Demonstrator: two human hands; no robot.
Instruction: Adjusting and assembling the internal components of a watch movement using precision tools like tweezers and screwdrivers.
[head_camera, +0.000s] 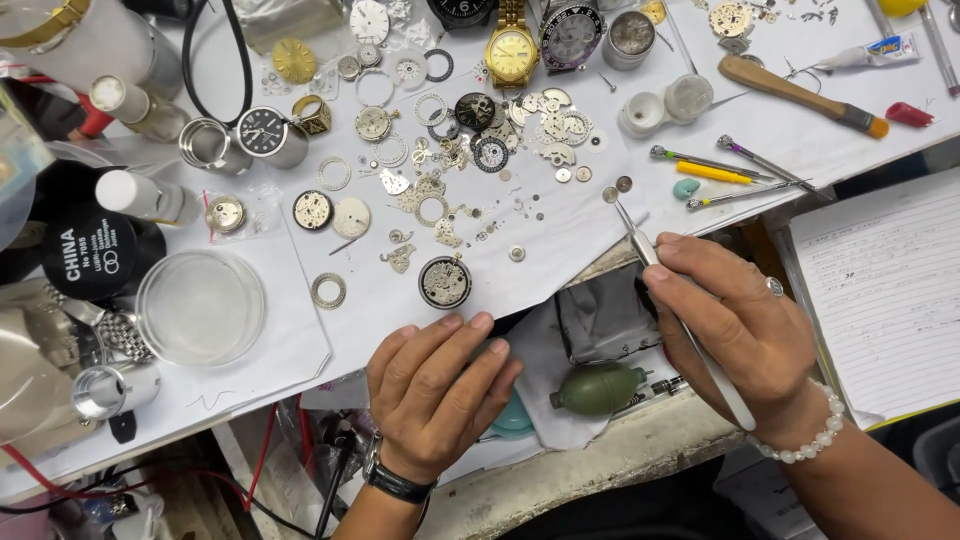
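My right hand (735, 325) grips slim metal tweezers (640, 240), whose tips reach a small round part (610, 195) on the white paper. A ring and a bead bracelet are on this hand. My left hand (440, 385), with a dark wristwatch, rests fingers curled at the paper's front edge, holding nothing. Just beyond its fingertips lies a round watch movement (445, 282). Many small gears, rings and plates (470, 150) lie scattered on the paper beyond.
A gold wristwatch (512, 48) and a dark-dial watch (570, 35) lie at the back. Screwdrivers (715, 165) and a wooden-handled brush (800, 95) sit to the right. A clear dish (200, 305) is at left, a green rubber blower (598, 388) near the bench edge, a lined paper sheet (885, 280) far right.
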